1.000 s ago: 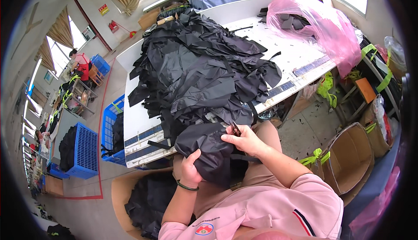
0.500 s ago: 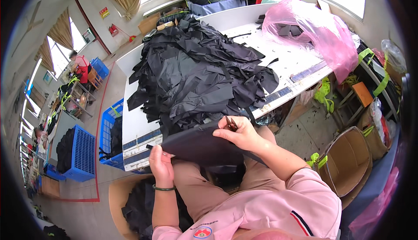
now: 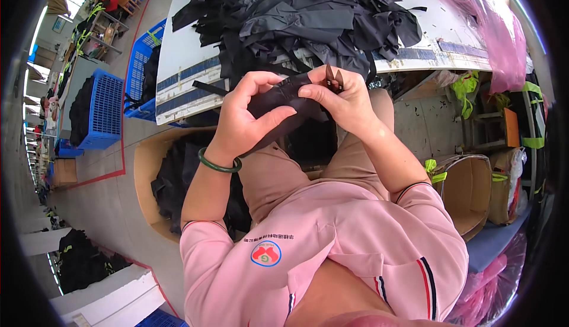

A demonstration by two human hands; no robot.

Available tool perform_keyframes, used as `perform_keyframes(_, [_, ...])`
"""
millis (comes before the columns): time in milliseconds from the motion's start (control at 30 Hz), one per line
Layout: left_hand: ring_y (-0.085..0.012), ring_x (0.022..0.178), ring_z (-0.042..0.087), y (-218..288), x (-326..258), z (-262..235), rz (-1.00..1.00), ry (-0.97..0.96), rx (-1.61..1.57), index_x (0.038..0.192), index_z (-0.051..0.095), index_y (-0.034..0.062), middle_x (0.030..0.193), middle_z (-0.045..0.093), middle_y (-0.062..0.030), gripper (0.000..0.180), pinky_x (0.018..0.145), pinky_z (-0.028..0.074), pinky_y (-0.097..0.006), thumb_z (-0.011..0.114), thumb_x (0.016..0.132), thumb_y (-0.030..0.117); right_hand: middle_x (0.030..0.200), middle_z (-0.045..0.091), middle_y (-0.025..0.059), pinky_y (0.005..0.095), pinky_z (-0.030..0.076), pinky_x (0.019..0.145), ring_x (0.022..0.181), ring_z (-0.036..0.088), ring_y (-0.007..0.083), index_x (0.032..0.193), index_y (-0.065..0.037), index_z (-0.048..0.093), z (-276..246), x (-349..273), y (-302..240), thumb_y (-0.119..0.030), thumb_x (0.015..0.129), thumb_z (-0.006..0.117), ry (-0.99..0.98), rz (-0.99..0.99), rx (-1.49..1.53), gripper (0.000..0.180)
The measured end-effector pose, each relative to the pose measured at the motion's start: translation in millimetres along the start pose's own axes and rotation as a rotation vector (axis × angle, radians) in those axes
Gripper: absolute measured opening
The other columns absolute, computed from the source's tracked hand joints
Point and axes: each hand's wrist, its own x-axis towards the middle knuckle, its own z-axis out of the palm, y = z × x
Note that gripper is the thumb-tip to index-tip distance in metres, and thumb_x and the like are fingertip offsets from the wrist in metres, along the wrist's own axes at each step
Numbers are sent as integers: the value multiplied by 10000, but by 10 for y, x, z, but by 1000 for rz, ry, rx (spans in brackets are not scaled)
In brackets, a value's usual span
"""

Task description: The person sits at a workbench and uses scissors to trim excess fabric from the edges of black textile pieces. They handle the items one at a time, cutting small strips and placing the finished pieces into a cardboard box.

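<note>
A piece of black fabric is held up over my lap, near the table's front edge. My left hand, with a green bangle at the wrist, is curled about its left part, the thumb lying across the near side. The right hand pinches the fabric's upper right edge between thumb and fingers. Small dark thread snips are also tucked in that hand, their pointed blades sticking up past the fingers. Beyond my hands, a heap of black fabric pieces covers much of the white table.
A cardboard box of black pieces stands by my left leg. Blue crates are farther left on the floor. Pink plastic sheeting hangs over the table's right end. An open carton is at my right.
My view has tipped down toward my lap. The hands have drawn closer together, and the fabric once stretched between them is now bunched. The snips stay in my right hand.
</note>
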Motion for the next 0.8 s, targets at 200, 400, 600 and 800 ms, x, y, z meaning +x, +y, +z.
perform_keyframes(200, [-40,697,532,-107,18,46,-117,-57,-34,849,623,9,761,611,11,151,624,443,-204,735,755,48,709,596,-22,201,374,543,605,444,23,820,-14,640,-4,-117,133,-90,799,718,66,19,-20,111])
perform_keyframes(400, [-31,682,520,-84,45,30,-207,-136,-3,857,632,-4,763,619,3,154,610,441,-201,730,759,65,924,594,18,222,368,532,617,447,78,960,-30,586,-196,-72,-140,-101,761,744,16,-70,-222,263])
perform_keyframes(600, [-71,748,548,-106,85,20,-123,-292,91,850,636,-2,842,634,-28,127,684,445,-218,707,768,62,802,577,68,285,411,643,721,515,175,855,6,592,-285,-40,-88,-38,749,704,-282,-82,-343,161])
perform_keyframes(800, [-140,860,588,-377,7,80,-324,-330,-614,912,619,-10,940,632,-53,121,800,458,-256,626,793,11,996,625,85,288,463,718,797,561,134,849,16,628,-331,-109,163,-5,782,674,-355,-57,235,84])
